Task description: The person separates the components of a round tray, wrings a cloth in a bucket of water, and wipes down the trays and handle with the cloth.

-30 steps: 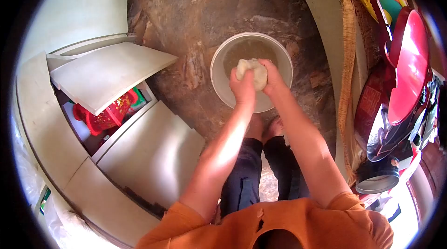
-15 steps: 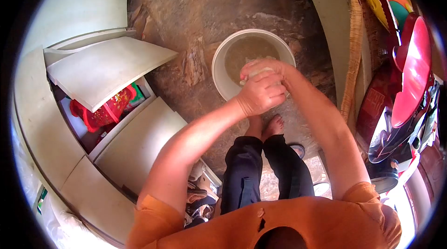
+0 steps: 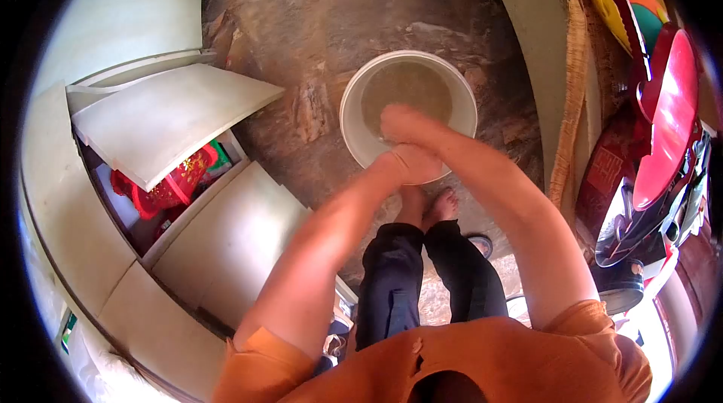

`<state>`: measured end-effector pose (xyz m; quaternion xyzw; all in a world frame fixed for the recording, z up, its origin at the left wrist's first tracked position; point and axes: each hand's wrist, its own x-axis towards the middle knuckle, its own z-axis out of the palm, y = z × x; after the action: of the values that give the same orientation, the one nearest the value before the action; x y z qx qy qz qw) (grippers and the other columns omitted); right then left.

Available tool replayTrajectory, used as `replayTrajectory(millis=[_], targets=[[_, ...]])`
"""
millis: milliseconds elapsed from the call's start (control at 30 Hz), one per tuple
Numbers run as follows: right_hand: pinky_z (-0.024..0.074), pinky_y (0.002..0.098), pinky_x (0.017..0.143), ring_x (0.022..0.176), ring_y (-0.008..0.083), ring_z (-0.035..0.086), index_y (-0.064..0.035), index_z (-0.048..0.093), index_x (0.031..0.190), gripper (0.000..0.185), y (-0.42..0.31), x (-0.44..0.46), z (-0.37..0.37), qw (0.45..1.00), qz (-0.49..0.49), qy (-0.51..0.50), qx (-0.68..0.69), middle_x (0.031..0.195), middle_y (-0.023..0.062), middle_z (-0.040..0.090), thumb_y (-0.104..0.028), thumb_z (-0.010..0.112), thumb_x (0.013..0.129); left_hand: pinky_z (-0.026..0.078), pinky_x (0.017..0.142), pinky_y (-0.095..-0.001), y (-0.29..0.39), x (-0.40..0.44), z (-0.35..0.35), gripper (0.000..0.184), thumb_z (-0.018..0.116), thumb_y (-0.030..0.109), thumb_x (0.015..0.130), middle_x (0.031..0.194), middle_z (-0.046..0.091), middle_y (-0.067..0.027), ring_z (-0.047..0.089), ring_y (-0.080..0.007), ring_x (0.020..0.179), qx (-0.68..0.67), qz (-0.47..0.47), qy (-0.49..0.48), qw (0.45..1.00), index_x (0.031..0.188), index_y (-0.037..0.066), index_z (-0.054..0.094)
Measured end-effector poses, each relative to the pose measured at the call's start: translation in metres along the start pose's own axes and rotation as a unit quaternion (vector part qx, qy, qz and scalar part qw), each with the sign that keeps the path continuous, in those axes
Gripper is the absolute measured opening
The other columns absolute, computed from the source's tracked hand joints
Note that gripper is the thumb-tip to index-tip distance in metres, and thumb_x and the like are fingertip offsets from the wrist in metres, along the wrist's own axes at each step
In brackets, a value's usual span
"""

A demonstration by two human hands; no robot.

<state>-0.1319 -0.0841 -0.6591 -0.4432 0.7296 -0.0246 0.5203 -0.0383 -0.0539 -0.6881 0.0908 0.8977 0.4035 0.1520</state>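
One white bucket [image 3: 346,121] stands just above and right of the frame's centre, on the brown stone-patterned floor [image 3: 301,41]; its inside looks murky and brownish. Two hands are over it: the right hand [image 3: 403,123] is above the bucket's interior; the left hand [image 3: 416,165] is lower in the frame, over the near rim, and the two overlap as seen from above; both are blurred with the fingers hidden, so I cannot tell whether either is clenched, loose or grasping something. Two bare feet [image 3: 443,207] stand just below the bucket; two dark trouser legs [image 3: 392,275] fill the lower centre; one dark slipper [image 3: 480,245] lies to their right. At the left of the frame, one raised panel [image 3: 177,113] leans over one open compartment, where one red item [image 3: 177,188] and one green item [image 3: 219,157] show; at the upper right are one yellow piece with holes [image 3: 611,7] and one glossy red piece [image 3: 670,128].
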Motion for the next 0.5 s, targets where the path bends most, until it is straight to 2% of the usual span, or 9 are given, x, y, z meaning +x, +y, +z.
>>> replayTrajectory(millis=[33, 133, 233, 300, 433, 500], targets=[[0.0493, 0.0423, 0.071, 0.085, 0.0354, 0.062, 0.0002, 0.067, 0.085, 0.023, -0.001, 0.000, 0.000, 0.998, 0.041, 0.027, 0.037, 0.087, 0.0219, 0.063, -0.012, 0.052, 0.074, 0.038, 0.089, -0.0401, 0.008, 0.002, -0.015, 0.025, 0.049, 0.026, 0.080, 0.100, 0.059, -0.0116, 0.052, -0.0282, 0.098, -0.015, -0.020, 0.013, 1.000, 0.096, 0.008, 0.059], [0.0495, 0.0425, 0.073, 0.088, 0.0352, 0.062, 0.0008, 0.066, 0.087, 0.023, -0.009, -0.016, -0.011, 0.996, 0.010, 0.047, 0.080, 0.091, 0.0228, 0.062, -0.010, 0.050, 0.074, 0.037, 0.091, -0.0401, 0.033, 0.005, -0.055, 0.025, 0.048, 0.026, 0.083, 0.102, 0.058, -0.0127, 0.051, -0.0286, 0.100, -0.052, -0.083, 0.046, 0.994, 0.098, 0.009, 0.059], [0.0489, 0.0431, 0.075, 0.091, 0.0353, 0.061, 0.0001, 0.066, 0.090, 0.025, -0.020, -0.026, -0.020, 1.000, 0.011, 0.020, 0.016, 0.095, 0.0217, 0.062, -0.012, 0.048, 0.077, 0.037, 0.091, -0.0406, 0.030, 0.004, -0.048, 0.023, 0.050, 0.023, 0.081, 0.103, 0.057, -0.0117, 0.051, -0.0279, 0.101, -0.059, -0.123, 0.058, 0.989, 0.097, 0.009, 0.060], [0.0485, 0.0436, 0.076, 0.094, 0.0347, 0.060, -0.0012, 0.066, 0.090, 0.025, -0.026, -0.021, -0.009, 0.999, 0.022, 0.018, 0.036, 0.100, 0.0223, 0.061, -0.010, 0.048, 0.076, 0.037, 0.091, -0.0409, 0.027, 0.002, -0.042, 0.021, 0.051, 0.022, 0.081, 0.104, 0.057, -0.0111, 0.051, -0.0274, 0.102, -0.061, -0.140, 0.053, 0.987, 0.096, 0.010, 0.060], [0.0475, 0.0446, 0.079, 0.100, 0.0335, 0.059, -0.0036, 0.067, 0.091, 0.026, -0.029, -0.018, 0.005, 0.996, 0.053, 0.027, 0.074, 0.108, 0.0237, 0.058, -0.008, 0.048, 0.074, 0.037, 0.092, -0.0414, 0.040, -0.003, -0.051, 0.019, 0.054, 0.018, 0.079, 0.106, 0.056, -0.0099, 0.050, -0.0264, 0.104, -0.096, -0.142, -0.019, 0.985, 0.095, 0.011, 0.061], [0.0448, 0.0425, 0.085, 0.102, 0.0355, 0.056, -0.0033, 0.058, 0.107, 0.031, -0.028, -0.048, -0.023, 0.988, 0.061, -0.014, 0.143, 0.110, 0.0216, 0.057, -0.015, 0.044, 0.081, 0.037, 0.092, -0.0417, 0.062, -0.025, -0.081, 0.018, 0.055, 0.016, 0.078, 0.107, 0.056, -0.0093, 0.050, -0.0260, 0.104, -0.145, -0.085, -0.081, 0.982, 0.094, 0.012, 0.062]])
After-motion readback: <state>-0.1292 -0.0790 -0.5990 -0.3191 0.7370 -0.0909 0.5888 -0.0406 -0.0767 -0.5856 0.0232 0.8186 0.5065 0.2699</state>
